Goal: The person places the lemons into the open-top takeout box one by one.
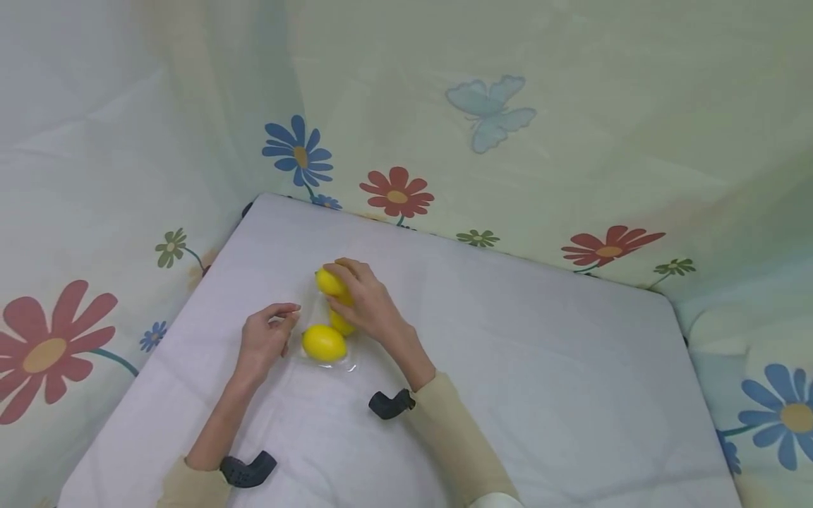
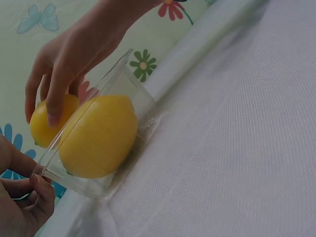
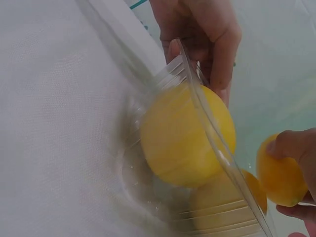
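A clear plastic tray (image 2: 140, 91) stands on the white table, with two yellow lemons inside. One lemon (image 1: 324, 343) lies at its near end, the other lemon (image 1: 341, 322) farther back, partly under my right hand. My left hand (image 1: 265, 340) pinches the tray's rim between thumb and finger on the left side; this pinch shows in the left wrist view. Above the tray's far part, my right hand (image 1: 371, 300) grips a third lemon (image 1: 329, 281). Its fingers and thumb wrap round this lemon at rim height in the right wrist view.
The white table (image 1: 540, 367) stretches away to the right. Behind it hangs a pale curtain (image 1: 571, 141) printed with flowers and a butterfly. A black curved piece sits at each wrist, the left one (image 1: 249, 470) and the right one (image 1: 390, 405).
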### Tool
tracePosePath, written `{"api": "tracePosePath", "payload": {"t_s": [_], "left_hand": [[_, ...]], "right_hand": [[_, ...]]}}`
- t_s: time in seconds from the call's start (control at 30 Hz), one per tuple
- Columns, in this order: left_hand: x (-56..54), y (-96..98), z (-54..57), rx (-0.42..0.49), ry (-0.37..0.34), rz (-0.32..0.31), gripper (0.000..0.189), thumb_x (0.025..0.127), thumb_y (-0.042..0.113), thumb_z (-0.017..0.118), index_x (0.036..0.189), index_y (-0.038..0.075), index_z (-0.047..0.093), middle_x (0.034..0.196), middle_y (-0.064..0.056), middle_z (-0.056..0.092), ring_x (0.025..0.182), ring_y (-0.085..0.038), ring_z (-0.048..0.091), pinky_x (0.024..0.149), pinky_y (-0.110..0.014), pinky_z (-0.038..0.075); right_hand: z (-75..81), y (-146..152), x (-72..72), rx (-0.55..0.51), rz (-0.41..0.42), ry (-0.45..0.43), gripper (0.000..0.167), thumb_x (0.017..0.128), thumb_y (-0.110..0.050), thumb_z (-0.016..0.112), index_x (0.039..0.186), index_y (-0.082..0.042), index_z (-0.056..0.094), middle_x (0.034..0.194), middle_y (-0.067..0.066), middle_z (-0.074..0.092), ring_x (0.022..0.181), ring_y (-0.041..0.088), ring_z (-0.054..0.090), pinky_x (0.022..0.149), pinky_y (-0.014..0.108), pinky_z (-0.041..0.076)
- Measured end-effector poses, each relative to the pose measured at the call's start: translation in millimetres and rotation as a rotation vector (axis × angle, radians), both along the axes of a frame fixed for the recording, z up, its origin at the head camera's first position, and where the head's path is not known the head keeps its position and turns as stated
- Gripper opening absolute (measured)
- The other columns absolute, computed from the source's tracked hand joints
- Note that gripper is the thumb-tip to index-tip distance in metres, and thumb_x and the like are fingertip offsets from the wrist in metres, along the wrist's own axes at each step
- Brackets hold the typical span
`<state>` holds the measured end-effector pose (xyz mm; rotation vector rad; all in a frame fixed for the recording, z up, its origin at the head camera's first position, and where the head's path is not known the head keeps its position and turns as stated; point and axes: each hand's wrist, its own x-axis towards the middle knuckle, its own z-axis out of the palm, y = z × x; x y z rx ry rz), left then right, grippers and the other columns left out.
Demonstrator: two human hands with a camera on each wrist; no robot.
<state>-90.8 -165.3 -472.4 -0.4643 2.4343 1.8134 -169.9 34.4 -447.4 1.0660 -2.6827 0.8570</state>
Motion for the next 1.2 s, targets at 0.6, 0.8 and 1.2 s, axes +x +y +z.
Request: {"api": "tracePosePath", "payload": {"t_s": [0.6, 0.8, 1.2], "left_hand": [[-1.9, 7.1, -2.5, 0.015, 0.005, -0.026, 0.030, 0.101, 0.011, 0.059, 0.126, -0.001, 0.068, 0.109, -0.022, 0.067, 0.046, -0.010, 0.044, 0.046, -0.024, 0.042], [-4.9, 2.5, -1.6, -0.006, 0.008, -0.030, 0.030, 0.101, 0.011, 0.058, 0.128, -0.001, 0.068, 0.115, -0.021, 0.065, 0.047, -0.010, 0.045, 0.047, -0.023, 0.041], [-5.3, -7.9, -0.8, -0.021, -0.014, -0.004, 0.033, 0.102, 0.014, 0.057, 0.130, 0.001, 0.067, 0.116, -0.020, 0.065, 0.049, -0.010, 0.045, 0.048, -0.024, 0.042]], "right_hand": [[-8.1, -0.2, 1.8, 0.093, -0.052, -0.006, 0.052, 0.094, -0.021, 0.076, 0.142, -0.015, 0.057, 0.149, 0.013, 0.052, 0.133, 0.029, 0.052, 0.110, 0.040, 0.050], [-6.2, 13.8, 8.1, 0.075, -0.077, 0.016, 0.051, 0.093, -0.019, 0.077, 0.140, -0.016, 0.057, 0.148, 0.012, 0.053, 0.130, 0.028, 0.054, 0.104, 0.039, 0.054], [-13.7, 82.0, 45.2, -0.020, -0.156, 0.163, 0.049, 0.089, -0.009, 0.080, 0.135, -0.009, 0.063, 0.135, 0.012, 0.061, 0.125, 0.027, 0.059, 0.100, 0.037, 0.056]]}}
